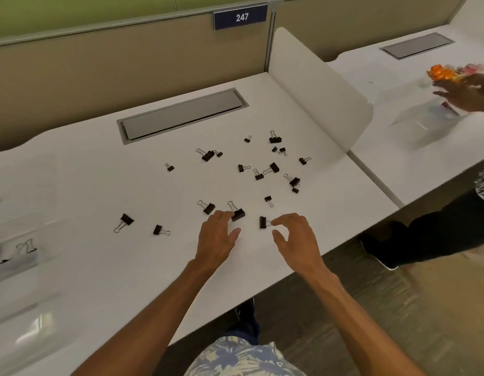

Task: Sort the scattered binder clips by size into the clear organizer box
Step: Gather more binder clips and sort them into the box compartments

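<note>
While black metal binder clips (pixel 262 169) dot the smooth white desk (pixel 99 185), both hands' fingers (pixel 282 219) hover spread, holding nothing.

White desk (pixel 72 185) | grey cable hatch (pixel 182 115) | sign "247" (pixel 240 17) | curved white divider (pixel 314 85) | neighbouring desk (pixel 414 147), second hatch (pixel 417 45)

Clips lay scattered over the desk (pixel 72 185), mostly right of centre.
The organizer box (pixel 15 256) sat at the desk's left edge with clips in it; both hands reached between, the left hand (pixel 217 237) beside one clip (pixel 237 213), the right hand (pixel 295 237) beside another clip (pixel 263 222).
</note>
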Demonstrator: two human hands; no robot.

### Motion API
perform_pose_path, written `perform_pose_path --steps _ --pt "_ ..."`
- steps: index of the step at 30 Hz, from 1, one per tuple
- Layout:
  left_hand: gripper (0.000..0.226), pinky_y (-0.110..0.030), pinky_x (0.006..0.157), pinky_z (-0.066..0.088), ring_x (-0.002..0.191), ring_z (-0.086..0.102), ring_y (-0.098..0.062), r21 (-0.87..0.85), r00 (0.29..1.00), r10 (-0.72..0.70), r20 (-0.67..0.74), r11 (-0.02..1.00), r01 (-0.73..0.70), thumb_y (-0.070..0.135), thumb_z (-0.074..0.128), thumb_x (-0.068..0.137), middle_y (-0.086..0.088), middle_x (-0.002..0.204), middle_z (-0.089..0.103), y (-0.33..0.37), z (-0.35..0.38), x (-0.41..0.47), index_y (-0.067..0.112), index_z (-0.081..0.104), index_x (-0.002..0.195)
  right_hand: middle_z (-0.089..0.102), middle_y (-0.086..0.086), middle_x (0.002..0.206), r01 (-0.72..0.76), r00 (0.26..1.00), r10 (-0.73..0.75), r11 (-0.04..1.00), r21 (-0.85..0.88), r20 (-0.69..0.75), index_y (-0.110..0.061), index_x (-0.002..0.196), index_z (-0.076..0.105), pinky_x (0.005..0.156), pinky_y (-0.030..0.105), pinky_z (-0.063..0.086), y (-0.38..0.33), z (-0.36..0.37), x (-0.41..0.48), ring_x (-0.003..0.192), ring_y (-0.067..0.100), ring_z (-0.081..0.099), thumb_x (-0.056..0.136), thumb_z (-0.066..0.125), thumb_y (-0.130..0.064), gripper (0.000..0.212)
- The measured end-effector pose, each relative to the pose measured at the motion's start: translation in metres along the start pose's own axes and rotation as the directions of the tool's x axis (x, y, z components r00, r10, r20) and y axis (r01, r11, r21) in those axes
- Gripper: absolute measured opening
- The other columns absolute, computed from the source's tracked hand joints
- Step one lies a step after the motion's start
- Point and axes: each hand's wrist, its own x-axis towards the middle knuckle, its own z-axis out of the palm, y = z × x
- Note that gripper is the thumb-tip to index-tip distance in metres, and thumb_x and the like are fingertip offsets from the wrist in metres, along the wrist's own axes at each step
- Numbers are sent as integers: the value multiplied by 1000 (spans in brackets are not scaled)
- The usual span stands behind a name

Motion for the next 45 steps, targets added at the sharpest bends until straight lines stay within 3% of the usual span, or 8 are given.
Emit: perform_pose_path --steps 5,15,20,23,26,34,40,45 --pt "49 -39 98 46 118 51 -25 101 998 -55 -13 993 56 32 65 91 -7 131 51 -2 15 29 12 54 134 60 -4 117 23 999 -24 999 27 36 -19 114 66 82 3 31 10 -2 40 112 11 50 94 62 -16 21" --pt "27 -33 87 46 105 53 -23 160 994 -62 -93 984 77 23 72 85 -4 115 56 -2 29 50 14 69 111 63 -4 112 81 992 -87 994 72 89 -18 111 67 85 2 33 17 1 95 108 13 53 93 63 -13 19" --pt "25 -20 81 45 102 56 -12 -148 980 -179 -88 975 165 22 73 86 4 119 52 10 22 56 17 65 110 64 -4 109 92 984 -102 993 74 143 -18 110 68 83 5 36 24 1 123 105 11 54 93 62 -15 18" --pt "26 -8 73 46 94 63 -8 -440 939 -334 -82 858 267 17 78 82 7 112 60 26 15 64 19 65 105 63 -7 110 92 976 -104 993 72 191 -20 112 68 79 6 36 32 -1 143 104 9 53 94 61 -18 19" --pt "23 -7 66 46 84 69 -9 -597 892 -450 -32 725 344 10 78 80 7 108 65 43 7 77 19 66 97 63 -8 110 110 967 -129 989 97 219 -20 112 69 86 23 46 41 -4 164 105 9 54 94 61 -18 20" --pt "26 -27 79 54 82 68 -12 -714 833 -553 -7 586 382 16 83 75 5 91 73 75 3 113 26 69 94 69 0 104 192 945 -201 979 60 259 -17 110 69 84 36 52 63 -26 252 98 16 60 94 60 -16 18" --pt "42 -28 75 51 87 71 -18 -763 775 -631 -24 513 394 18 84 75 2 97 72 90 8 142 29 54 101 65 5 115 119 971 -101 990 -73 217 -13 117 65 82 32 51 76 -32 330 104 21 61 94 62 -19 25" --pt "38 -29 74 52 87 69 -21 -768 757 -652 -38 504 396 16 84 75 1 96 71 102 15 163 26 55 98 63 5 105 -71 982 96 986 -151 164 -10 113 60 67 29 42 80 -26 369 84 18 56 90 64 -44 40"
